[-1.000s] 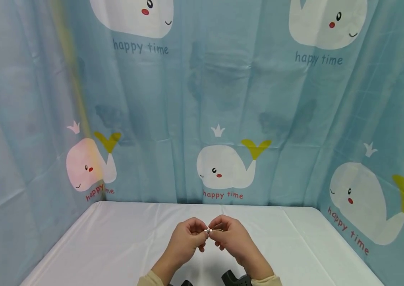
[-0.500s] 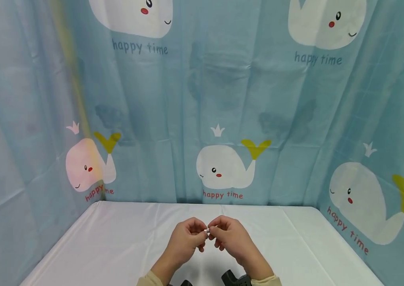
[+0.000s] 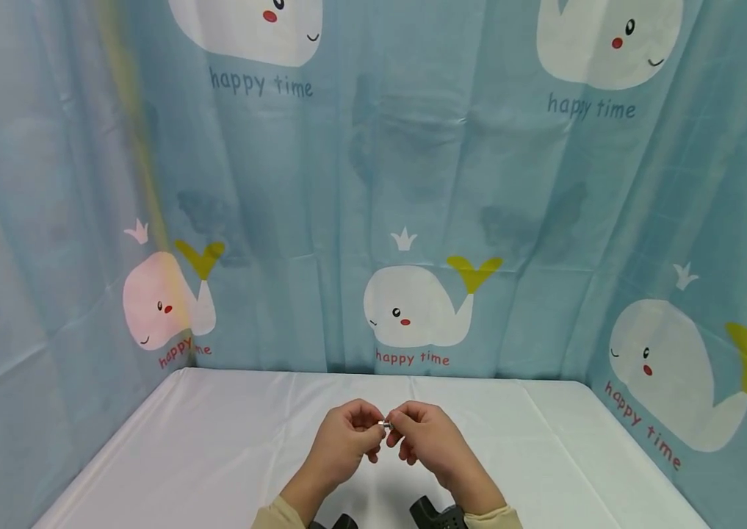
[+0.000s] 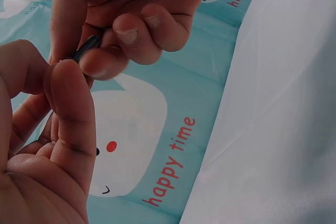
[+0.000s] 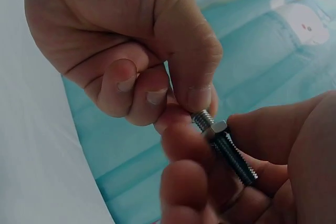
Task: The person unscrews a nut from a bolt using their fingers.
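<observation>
A metal bolt (image 5: 237, 160) with a threaded shank is held between both hands, above the table. My left hand (image 3: 344, 439) pinches one end of it between thumb and fingertips, and those fingers hide that end. Part way along the shank sits a hex nut (image 5: 218, 127). My right hand (image 3: 429, 439) has its thumb and a blurred forefinger at this nut, one on either side. Beyond the nut, the dark thread runs in toward the right palm. The left wrist view shows only a short length of threaded bolt (image 4: 87, 48) between the hands.
A white cloth covers the table (image 3: 214, 455) under the hands. Behind and at both sides hangs a blue curtain (image 3: 320, 220) printed with whales. Black wrist devices (image 3: 438, 513) show near the cuffs at the bottom edge.
The right thumb and fingers have shifted slightly around the nut and bolt. The left hand keeps its pinch with little movement. The head view has tilted slightly.
</observation>
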Demonstrator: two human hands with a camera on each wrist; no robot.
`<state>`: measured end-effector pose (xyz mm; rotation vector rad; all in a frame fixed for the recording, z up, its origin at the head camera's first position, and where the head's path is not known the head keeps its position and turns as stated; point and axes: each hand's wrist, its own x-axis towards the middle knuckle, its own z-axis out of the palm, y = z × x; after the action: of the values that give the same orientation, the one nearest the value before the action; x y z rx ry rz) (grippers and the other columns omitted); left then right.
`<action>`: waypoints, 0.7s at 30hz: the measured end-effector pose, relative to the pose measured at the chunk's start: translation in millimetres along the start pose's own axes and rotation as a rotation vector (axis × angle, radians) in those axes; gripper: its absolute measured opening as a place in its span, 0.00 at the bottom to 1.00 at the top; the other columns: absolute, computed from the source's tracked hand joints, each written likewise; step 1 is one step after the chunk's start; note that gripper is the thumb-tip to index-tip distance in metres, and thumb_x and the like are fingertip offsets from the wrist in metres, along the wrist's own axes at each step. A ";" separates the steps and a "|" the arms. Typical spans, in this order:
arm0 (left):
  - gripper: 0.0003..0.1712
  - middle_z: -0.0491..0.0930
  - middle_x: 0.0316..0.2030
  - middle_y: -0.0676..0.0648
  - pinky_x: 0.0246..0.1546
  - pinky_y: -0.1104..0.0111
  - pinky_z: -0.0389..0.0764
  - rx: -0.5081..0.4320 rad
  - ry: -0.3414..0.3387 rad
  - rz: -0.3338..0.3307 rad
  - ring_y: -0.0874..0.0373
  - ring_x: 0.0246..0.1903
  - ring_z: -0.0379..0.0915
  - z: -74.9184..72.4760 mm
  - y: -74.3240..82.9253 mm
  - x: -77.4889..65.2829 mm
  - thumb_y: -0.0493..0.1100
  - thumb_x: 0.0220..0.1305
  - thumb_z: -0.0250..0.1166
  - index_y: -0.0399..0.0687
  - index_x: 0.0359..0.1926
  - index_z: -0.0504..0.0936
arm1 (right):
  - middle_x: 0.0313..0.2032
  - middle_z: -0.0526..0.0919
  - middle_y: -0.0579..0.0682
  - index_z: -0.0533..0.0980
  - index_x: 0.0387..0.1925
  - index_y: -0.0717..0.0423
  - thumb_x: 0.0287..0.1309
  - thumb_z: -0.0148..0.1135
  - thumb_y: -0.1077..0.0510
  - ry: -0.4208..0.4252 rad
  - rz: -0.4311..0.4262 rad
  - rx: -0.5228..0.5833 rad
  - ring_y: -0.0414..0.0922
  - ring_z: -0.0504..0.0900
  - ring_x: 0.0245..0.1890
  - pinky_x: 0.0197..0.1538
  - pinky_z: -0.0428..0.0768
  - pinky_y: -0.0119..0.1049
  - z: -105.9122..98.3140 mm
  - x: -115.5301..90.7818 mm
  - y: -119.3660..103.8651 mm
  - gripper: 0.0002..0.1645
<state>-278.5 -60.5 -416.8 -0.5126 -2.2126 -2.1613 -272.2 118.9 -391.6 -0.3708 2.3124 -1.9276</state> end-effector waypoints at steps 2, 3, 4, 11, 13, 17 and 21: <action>0.05 0.78 0.26 0.43 0.24 0.63 0.84 0.002 0.000 0.002 0.54 0.22 0.75 0.2 0.7 0.3 0.32 0.59 0.65 0.37 0.38 0.80 | 0.28 0.82 0.54 0.80 0.39 0.61 0.70 0.60 0.52 -0.008 -0.011 -0.002 0.44 0.74 0.20 0.23 0.75 0.34 -0.1 0.6 1.1 0.15; 0.05 0.78 0.26 0.43 0.24 0.63 0.84 0.002 0.000 0.002 0.54 0.22 0.75 0.3 0.8 0.4 0.32 0.59 0.65 0.37 0.38 0.80 | 0.28 0.82 0.54 0.80 0.39 0.61 0.69 0.60 0.53 -0.009 -0.020 -0.003 0.44 0.75 0.20 0.23 0.75 0.34 -0.3 0.7 1.2 0.13; 0.05 0.78 0.26 0.43 0.25 0.63 0.84 0.000 0.001 0.001 0.54 0.22 0.75 0.5 0.9 0.5 0.32 0.59 0.65 0.37 0.38 0.79 | 0.29 0.82 0.53 0.80 0.39 0.60 0.68 0.61 0.54 -0.007 -0.029 -0.004 0.44 0.75 0.21 0.24 0.76 0.35 -0.3 0.7 1.0 0.12; 0.05 0.79 0.26 0.43 0.24 0.62 0.84 -0.005 0.012 -0.004 0.54 0.23 0.75 1.1 -0.4 0.6 0.32 0.59 0.65 0.37 0.37 0.80 | 0.35 0.82 0.54 0.82 0.38 0.62 0.61 0.63 0.61 0.007 -0.048 0.010 0.48 0.79 0.27 0.27 0.77 0.36 -0.4 -0.7 -5.1 0.08; 0.05 0.79 0.27 0.43 0.24 0.62 0.84 -0.008 0.015 -0.003 0.54 0.23 0.75 0.8 -0.6 0.4 0.32 0.59 0.65 0.37 0.37 0.80 | 0.36 0.82 0.54 0.82 0.39 0.63 0.62 0.62 0.59 0.018 -0.036 0.027 0.47 0.79 0.27 0.27 0.77 0.36 -0.6 -1.0 -6.2 0.10; 0.05 0.79 0.27 0.43 0.25 0.61 0.84 -0.005 0.017 -0.001 0.54 0.22 0.75 0.0 -0.5 0.1 0.32 0.59 0.65 0.37 0.37 0.80 | 0.31 0.82 0.53 0.81 0.42 0.62 0.67 0.61 0.53 0.020 0.017 0.024 0.45 0.77 0.22 0.24 0.76 0.34 -0.8 -0.8 -4.0 0.15; 0.05 0.78 0.25 0.44 0.24 0.61 0.84 0.008 0.025 0.005 0.54 0.22 0.75 -0.2 0.1 0.0 0.32 0.58 0.65 0.38 0.37 0.80 | 0.26 0.81 0.53 0.81 0.40 0.62 0.69 0.59 0.52 -0.014 0.020 0.012 0.43 0.74 0.19 0.22 0.75 0.34 -0.3 -0.3 -0.2 0.15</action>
<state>-278.5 -60.7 -416.7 -0.4883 -2.2039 -2.1432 -272.0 119.2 -391.4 -0.3572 2.2860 -1.9229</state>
